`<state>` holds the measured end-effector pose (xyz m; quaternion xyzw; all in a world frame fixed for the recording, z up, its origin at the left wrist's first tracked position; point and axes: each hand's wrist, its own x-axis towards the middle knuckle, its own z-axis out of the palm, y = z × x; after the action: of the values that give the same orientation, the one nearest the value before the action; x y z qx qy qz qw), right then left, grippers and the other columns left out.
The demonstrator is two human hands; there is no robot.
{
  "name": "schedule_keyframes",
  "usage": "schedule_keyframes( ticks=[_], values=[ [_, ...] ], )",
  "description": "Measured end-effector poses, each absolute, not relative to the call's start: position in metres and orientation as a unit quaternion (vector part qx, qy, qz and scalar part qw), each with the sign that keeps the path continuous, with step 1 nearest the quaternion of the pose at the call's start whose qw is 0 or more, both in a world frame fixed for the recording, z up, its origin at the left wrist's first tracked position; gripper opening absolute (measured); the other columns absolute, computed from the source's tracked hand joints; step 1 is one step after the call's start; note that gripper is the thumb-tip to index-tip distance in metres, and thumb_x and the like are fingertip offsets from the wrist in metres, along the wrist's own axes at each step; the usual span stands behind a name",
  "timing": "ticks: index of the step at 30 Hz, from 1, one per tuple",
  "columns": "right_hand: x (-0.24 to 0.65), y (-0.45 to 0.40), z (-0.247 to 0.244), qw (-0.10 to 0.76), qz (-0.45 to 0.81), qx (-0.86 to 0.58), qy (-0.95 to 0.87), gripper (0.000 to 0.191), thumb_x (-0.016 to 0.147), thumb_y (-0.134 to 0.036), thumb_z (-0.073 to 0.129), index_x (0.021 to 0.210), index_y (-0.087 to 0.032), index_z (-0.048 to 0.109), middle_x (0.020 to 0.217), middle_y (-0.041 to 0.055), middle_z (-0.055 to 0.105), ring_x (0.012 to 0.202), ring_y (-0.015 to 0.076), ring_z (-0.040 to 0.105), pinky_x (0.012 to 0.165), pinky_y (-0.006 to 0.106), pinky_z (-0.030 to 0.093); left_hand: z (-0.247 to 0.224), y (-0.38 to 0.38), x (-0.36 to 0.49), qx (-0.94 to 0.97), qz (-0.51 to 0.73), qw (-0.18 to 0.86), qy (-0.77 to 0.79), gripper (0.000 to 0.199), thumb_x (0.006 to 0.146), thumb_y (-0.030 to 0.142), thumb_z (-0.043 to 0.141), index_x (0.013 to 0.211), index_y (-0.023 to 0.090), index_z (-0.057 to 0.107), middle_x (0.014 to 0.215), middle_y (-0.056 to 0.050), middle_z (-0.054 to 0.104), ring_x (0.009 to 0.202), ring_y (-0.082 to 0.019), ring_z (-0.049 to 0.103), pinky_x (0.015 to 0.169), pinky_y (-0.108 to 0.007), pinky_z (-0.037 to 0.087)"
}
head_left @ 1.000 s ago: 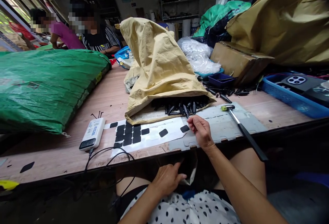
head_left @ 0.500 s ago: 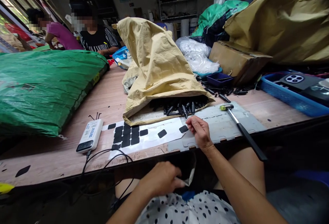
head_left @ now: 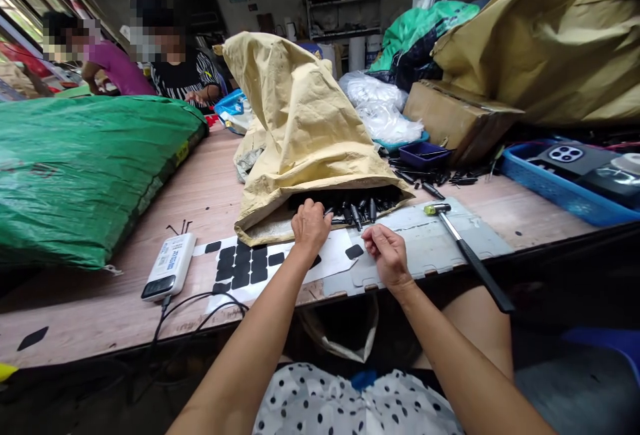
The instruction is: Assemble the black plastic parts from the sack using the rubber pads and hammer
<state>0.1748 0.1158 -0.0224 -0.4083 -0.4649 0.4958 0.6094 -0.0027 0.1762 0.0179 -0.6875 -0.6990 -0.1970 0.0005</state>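
Observation:
My left hand (head_left: 311, 225) is at the mouth of a tan sack (head_left: 305, 115), its fingers curled at the black pen-like parts (head_left: 357, 214) inside; what it grips is hidden. Just right of the sack's mouth, my right hand (head_left: 387, 254) is closed in a pinch over a grey sheet (head_left: 415, 242); anything between its fingertips is too small to name. Black rounded squares (head_left: 243, 265) lie in rows on a white sheet (head_left: 327, 258), and one loose square (head_left: 354, 252) is near my right hand. A hammer (head_left: 473, 255) rests on the grey sheet.
A green sack (head_left: 90, 175) fills the left side, with a white power bank (head_left: 170, 265) and cables beside it. On the right are a cardboard box (head_left: 455, 118) and a blue basket (head_left: 570, 185). Two people sit behind. Below the table edge hangs an open bag (head_left: 367, 345).
My left hand has moved up from below the table edge to the black parts in the sack's mouth. My right hand has hardly moved and stays pinched.

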Motion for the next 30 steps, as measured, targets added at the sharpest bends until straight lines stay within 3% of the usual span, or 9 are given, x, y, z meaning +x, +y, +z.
schedule_keyframes(
  ticks=[4,9,11,14,17,20,22,26,30],
  values=[
    [0.175,0.117,-0.024,0.612,0.501,-0.404,-0.461,0.036,0.09,-0.053,0.06,0.079,-0.019,0.066,0.064,-0.0007,0.051,0.053,0.0101,0.037,0.049,0.025,0.026,0.031,0.154,-0.019,-0.696,-0.24,-0.008,-0.676,0.017,0.092,0.038,0.066,0.092,0.022,0.068,0.098,-0.007,0.064,0.097,-0.025,0.056,0.079,-0.035,0.043],
    [0.173,0.113,-0.02,0.604,0.476,-0.42,-0.482,0.037,0.091,-0.054,0.057,0.079,-0.02,0.063,0.062,-0.0012,0.049,0.052,0.0106,0.037,0.048,0.026,0.028,0.019,0.111,-0.037,-0.783,-0.219,-0.122,-0.569,0.014,0.092,0.036,0.067,0.092,0.022,0.068,0.089,-0.003,0.067,0.089,-0.023,0.056,0.079,-0.034,0.042],
    [0.182,0.11,-0.012,0.588,0.414,-0.449,-0.529,0.033,0.092,-0.051,0.057,0.083,-0.02,0.064,0.068,0.0002,0.053,0.057,0.0123,0.042,0.053,0.027,0.036,0.006,0.1,-0.04,-0.786,-0.232,-0.141,-0.556,0.014,0.091,0.035,0.068,0.096,0.022,0.068,0.093,-0.003,0.068,0.092,-0.023,0.056,0.083,-0.034,0.042],
    [0.22,0.109,0.001,0.545,0.191,-0.553,-0.601,0.028,0.088,-0.044,0.062,0.103,-0.021,0.066,0.086,0.0047,0.061,0.073,0.0183,0.052,0.072,0.034,0.046,-0.008,0.094,-0.041,-0.774,-0.272,-0.155,-0.551,0.02,0.09,0.037,0.069,0.105,0.023,0.07,0.098,-0.004,0.066,0.097,-0.023,0.056,0.087,-0.035,0.042],
    [0.277,0.117,0.002,0.428,-0.019,-0.701,-0.57,0.048,0.082,-0.042,0.063,0.125,-0.021,0.061,0.101,0.0117,0.062,0.093,0.0276,0.055,0.083,0.043,0.046,-0.01,0.096,-0.042,-0.776,-0.273,-0.171,-0.542,0.022,0.086,0.039,0.073,0.103,0.025,0.072,0.096,-0.003,0.066,0.098,-0.023,0.056,0.088,-0.035,0.041],
    [0.328,0.129,-0.008,0.254,-0.042,-0.795,-0.549,0.049,0.077,-0.054,0.066,0.112,-0.02,0.069,0.098,0.0152,0.06,0.091,0.0323,0.055,0.077,0.049,0.044,-0.009,0.098,-0.042,-0.771,-0.275,-0.182,-0.544,0.019,0.085,0.037,0.074,0.101,0.025,0.073,0.094,-0.003,0.066,0.096,-0.023,0.056,0.087,-0.035,0.041],
    [0.349,0.135,-0.015,0.209,-0.013,-0.804,-0.557,0.039,0.08,-0.051,0.063,0.102,-0.02,0.071,0.092,0.0154,0.061,0.081,0.0296,0.055,0.07,0.046,0.043,-0.008,0.098,-0.043,-0.766,-0.279,-0.188,-0.548,0.019,0.085,0.035,0.074,0.101,0.024,0.073,0.094,-0.002,0.066,0.095,-0.022,0.056,0.087,-0.035,0.041],
    [0.353,0.131,-0.01,0.237,-0.005,-0.816,-0.527,0.022,0.085,-0.036,0.057,0.093,-0.02,0.069,0.088,0.0174,0.063,0.074,0.0277,0.056,0.064,0.044,0.039,-0.009,0.098,-0.043,-0.757,-0.283,-0.2,-0.555,0.017,0.085,0.034,0.074,0.099,0.024,0.073,0.094,-0.002,0.067,0.096,-0.022,0.056,0.087,-0.035,0.041],
    [0.31,0.104,0.009,0.384,0.039,-0.753,-0.533,0.029,0.09,-0.035,0.051,0.111,-0.02,0.065,0.08,0.0093,0.066,0.071,0.0238,0.06,0.067,0.04,0.047,-0.008,0.099,-0.042,-0.756,-0.282,-0.202,-0.555,0.02,0.085,0.033,0.074,0.102,0.025,0.073,0.093,-0.002,0.067,0.096,-0.023,0.056,0.087,-0.035,0.041]
  ],
)
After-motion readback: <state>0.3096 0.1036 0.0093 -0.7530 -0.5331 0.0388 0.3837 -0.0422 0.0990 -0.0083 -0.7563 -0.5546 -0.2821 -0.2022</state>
